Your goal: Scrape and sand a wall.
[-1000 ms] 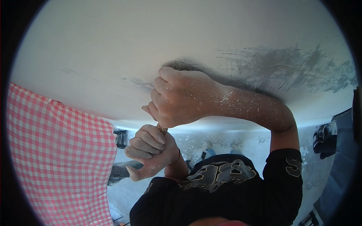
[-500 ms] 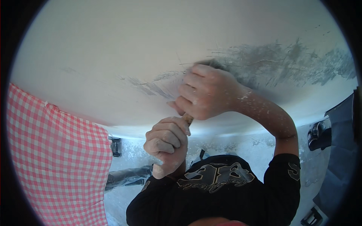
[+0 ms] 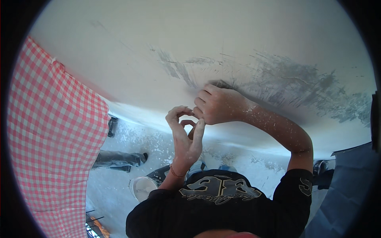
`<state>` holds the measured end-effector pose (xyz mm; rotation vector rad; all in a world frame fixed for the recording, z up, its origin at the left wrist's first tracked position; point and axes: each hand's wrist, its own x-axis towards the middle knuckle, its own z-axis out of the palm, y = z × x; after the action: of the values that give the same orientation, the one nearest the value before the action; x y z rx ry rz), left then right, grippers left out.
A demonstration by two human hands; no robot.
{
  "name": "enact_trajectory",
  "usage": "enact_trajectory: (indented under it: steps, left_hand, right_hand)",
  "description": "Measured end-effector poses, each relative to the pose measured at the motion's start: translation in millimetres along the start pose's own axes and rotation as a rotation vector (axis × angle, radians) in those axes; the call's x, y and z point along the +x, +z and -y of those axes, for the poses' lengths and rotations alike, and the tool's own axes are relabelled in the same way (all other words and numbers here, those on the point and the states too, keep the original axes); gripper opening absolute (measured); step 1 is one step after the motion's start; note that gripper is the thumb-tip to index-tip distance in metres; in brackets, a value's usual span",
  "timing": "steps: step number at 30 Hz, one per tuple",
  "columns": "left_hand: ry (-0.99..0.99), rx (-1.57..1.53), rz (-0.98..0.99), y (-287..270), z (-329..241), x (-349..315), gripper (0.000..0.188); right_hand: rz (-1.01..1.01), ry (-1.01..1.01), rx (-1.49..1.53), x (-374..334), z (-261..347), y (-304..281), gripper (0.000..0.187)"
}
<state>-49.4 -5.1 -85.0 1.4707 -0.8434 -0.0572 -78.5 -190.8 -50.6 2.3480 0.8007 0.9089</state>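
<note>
Two bare, dust-whitened hands were at one broad, pale, smooth-looking wall (image 3: 119,51). The right hand (image 3: 216,104) was closed in a fist around one flat, dark-bladed scraper (image 3: 222,84), whose blade lay at the wall between two streaked grey areas: one large, rough grey patch (image 3: 283,74) to its right and one smaller, streaky grey patch (image 3: 172,66) to its left. The left hand (image 3: 186,137) was just below the right, its fingers loosely curved and parted, the thumb and fingertips up by the right fist; whether it touched the scraper's handle could not be told. One thin, reddish bracelet (image 3: 176,172) circled the left wrist. The person wore one black, short-sleeved shirt (image 3: 170,218) with one pale-edged print. One pink-and-white checked cloth (image 3: 55,135) hung at the left, one creased, blue-grey sheet (image 3: 349,178) at the right. One round, white bucket (image 3: 132,190) stood on the pale-spattered, grey floor (image 3: 113,186), near the left forearm
</note>
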Motion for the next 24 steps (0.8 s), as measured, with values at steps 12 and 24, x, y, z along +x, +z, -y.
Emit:
enact_trajectory:
  steps: [12, 24]
  left_hand:
    - [-0.229, 0.125, 0.566, -52, 26, 7, 0.036]
    - [-0.352, -0.087, 0.82, -57, 45, 10, 0.03]
  right_hand:
    - [0.036, 0.277, 0.07, 4, 25, -16, 0.029]
    - [-0.855, 1.607, 0.975, -39, 118, -33, 0.015]
